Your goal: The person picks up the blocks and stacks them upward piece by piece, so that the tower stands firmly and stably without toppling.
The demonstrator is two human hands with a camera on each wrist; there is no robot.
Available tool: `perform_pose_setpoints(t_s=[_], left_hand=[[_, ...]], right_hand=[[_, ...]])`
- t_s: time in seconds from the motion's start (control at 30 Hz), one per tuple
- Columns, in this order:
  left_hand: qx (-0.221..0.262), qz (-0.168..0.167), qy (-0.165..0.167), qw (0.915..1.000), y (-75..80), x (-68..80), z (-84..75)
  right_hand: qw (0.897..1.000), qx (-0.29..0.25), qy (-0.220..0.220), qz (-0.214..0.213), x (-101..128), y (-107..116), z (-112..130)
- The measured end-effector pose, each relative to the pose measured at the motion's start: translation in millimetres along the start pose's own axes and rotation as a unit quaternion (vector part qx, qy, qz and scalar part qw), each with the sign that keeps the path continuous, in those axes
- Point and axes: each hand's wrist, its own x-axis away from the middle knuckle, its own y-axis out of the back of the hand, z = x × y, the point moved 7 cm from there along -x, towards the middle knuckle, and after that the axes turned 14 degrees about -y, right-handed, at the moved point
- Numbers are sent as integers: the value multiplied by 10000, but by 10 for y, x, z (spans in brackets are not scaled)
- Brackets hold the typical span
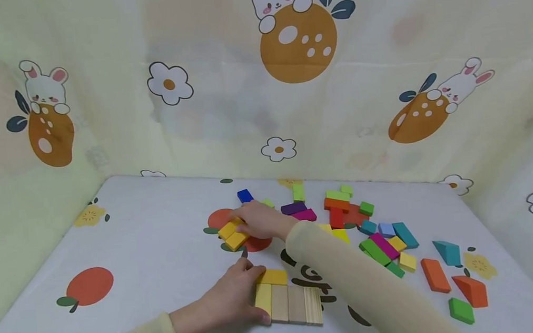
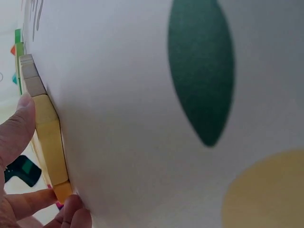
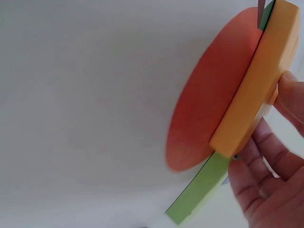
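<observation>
Yellow blocks, 2 of them side by side, lay on the printed orange near the middle of the tabletop, and the right hand reached across with its fingers curled round them; the right wrist view showed an orange-yellow block pinched between thumb and fingers. Nearer the front edge, the left hand gripped the left end of a flat row of blocks: a yellow one capped by another yellow piece, then 3 plain wooden ones. The step looked like fetching the next piece for that row, and the following move would call for lifting the yellow blocks clear and setting them flush against the row. Loose coloured blocks were scattered toward the right edge, a blue block near the far edge.
</observation>
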Motion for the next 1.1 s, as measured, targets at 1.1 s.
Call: perform_pose_setpoints(t_s=[1.1], left_hand=[[155,0,246,9996,3,11,-23]], right_hand=[[9971,-173,-678,-303,513,344,-246]])
